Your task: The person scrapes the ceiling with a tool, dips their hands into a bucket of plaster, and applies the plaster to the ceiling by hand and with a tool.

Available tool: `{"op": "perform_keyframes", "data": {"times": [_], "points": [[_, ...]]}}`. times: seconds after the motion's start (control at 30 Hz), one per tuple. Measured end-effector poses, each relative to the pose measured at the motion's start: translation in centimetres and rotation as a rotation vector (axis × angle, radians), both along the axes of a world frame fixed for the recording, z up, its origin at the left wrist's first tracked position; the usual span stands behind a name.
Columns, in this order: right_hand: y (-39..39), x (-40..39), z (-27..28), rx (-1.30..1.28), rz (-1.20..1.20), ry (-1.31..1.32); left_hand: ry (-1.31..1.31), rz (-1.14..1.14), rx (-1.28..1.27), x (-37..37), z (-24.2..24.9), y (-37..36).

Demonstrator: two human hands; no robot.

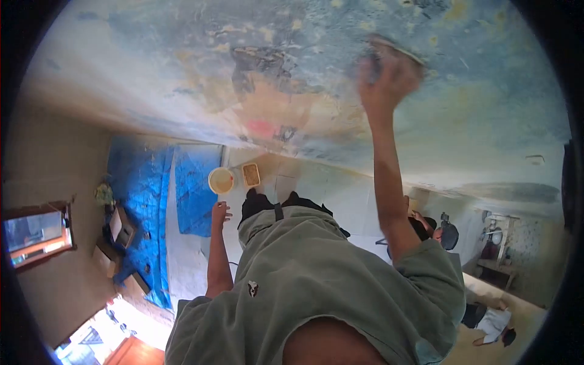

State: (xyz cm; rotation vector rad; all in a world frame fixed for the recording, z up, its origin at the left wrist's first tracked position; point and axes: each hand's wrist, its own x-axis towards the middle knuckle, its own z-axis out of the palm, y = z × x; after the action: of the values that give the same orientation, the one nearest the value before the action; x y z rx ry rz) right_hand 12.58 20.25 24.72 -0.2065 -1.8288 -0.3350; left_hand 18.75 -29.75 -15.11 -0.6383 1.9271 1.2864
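Note:
My right hand (391, 82) is raised against the painted wall (328, 67), its fingers wrapped round a flat, pale-edged hand tool (398, 48). Motion smears both, so the exact kind of tool cannot be made out. Mottled blue, grey and ochre patches cover the wall around it, with a dark patch (261, 64) to the left. Down at my side hangs my left hand (220, 213), fingers apart and holding nothing. Nearest to it in the view are a round whitish bucket (229, 176) and a small rectangular tray (251, 174) with brownish contents, both on the floor.
Blue tarpaulin (194, 188) covers part of the floor at left, with cardboard boxes (108, 255) beside it. A person in a dark cap (449, 236) is close on my right. Farther off is another person in a white top (494, 322). A window (38, 234) is at far left.

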Motion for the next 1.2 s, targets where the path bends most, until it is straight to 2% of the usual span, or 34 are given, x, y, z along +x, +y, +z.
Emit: {"op": "perform_keyframes", "data": {"times": [0.03,0.07,0.13,0.2,0.27,0.33,0.4,0.43,0.5,0.53,0.57,0.6,0.67,0.7,0.73,0.8,0.83,0.9,0.93,1.0,1.07,1.13,1.17,1.2], "points": [[-0.1,-0.1,0.0,-0.009,0.014,-0.010,0.002,0.018,0.002,0.8,-0.1,-0.1],[-0.4,-0.3,-0.3,-0.119,0.135,0.094,0.008,0.028,-0.004,1.1,-0.2,-0.7],[-2.4,-0.1,-1.4,-0.280,0.222,0.175,-0.060,0.043,0.000,2.5,-2.2,-2.3],[-4.2,-0.5,-3.6,0.041,0.216,-0.169,-0.089,-0.064,-0.085,3.7,-2.3,-3.3],[-4.8,-0.1,-5.0,0.056,0.149,-0.333,-0.189,-0.171,-0.179,3.8,-0.1,-3.2],[-4.0,0.0,-4.6,-0.073,0.057,-0.173,-0.179,-0.110,-0.149,3.9,2.1,-3.3],[-3.7,-0.3,-2.8,-0.116,0.078,0.090,-0.170,-0.148,-0.113,4.0,0.5,-5.0],[-4.9,-0.5,-3.5,-0.137,0.066,0.083,-0.154,-0.183,-0.087,4.0,-0.6,-6.1],[-6.8,-1.2,-4.6,-0.227,-0.037,-0.158,-0.077,-0.295,-0.024,4.1,-4.5,-9.2],[-7.3,-1.3,-7.1,-0.245,0.055,-0.332,-0.016,-0.370,0.023,4.1,-7.2,-10.6],[-7.7,-1.4,-10.2,-0.256,0.150,-0.506,-0.019,-0.376,0.026,3.5,-7.3,-10.8],[-8.2,-1.8,-11.6,-0.250,0.149,-0.504,-0.055,-0.430,-0.011,2.4,-7.1,-10.9],[-9.0,-2.7,-12.9,-0.067,0.237,-0.465,-0.086,-0.475,-0.043,-0.1,-5.1,-10.5],[-9.1,-2.5,-11.1,-0.196,0.225,-0.457,-0.150,-0.298,-0.024,-1.6,-2.8,-9.7],[-9.5,-3.0,-8.7,-0.183,0.223,-0.462,-0.215,-0.127,0.001,-2.7,-1.7,-8.9],[-10.7,-4.5,-5.1,-0.331,0.115,0.197,-0.091,-0.087,0.096,-5.2,-2.1,-9.0],[-9.4,-5.2,-6.6,-0.301,-0.074,0.209,-0.033,-0.091,0.107,-6.3,-2.4,-9.1],[-7.3,-4.3,-16.8,-0.195,-0.703,-0.682,0.020,-0.130,0.093,-7.9,-2.3,-9.1],[-7.3,-3.9,-16.8,-0.176,-0.717,-0.664,0.025,-0.158,0.072,-8.7,-1.8,-8.8],[-8.2,-3.9,-14.8,-0.004,0.089,-0.259,-0.072,-0.165,0.025,-9.8,-2.0,-8.8],[-7.6,-3.9,-10.7,0.025,0.049,-0.192,-0.038,-0.173,-0.003,-10.1,-2.1,-9.2],[-7.3,-3.5,-6.3,0.067,-0.011,-0.110,0.060,-0.304,-0.029,-10.3,-5.8,-10.9],[-7.7,-3.5,-4.1,-0.002,-0.055,-0.060,0.523,-0.663,-0.131,-10.3,-11.1,-13.3],[-7.7,-3.9,-1.7,-0.058,-0.095,-0.001,0.683,-0.960,-0.195,-10.3,-13.2,-14.6]]}}
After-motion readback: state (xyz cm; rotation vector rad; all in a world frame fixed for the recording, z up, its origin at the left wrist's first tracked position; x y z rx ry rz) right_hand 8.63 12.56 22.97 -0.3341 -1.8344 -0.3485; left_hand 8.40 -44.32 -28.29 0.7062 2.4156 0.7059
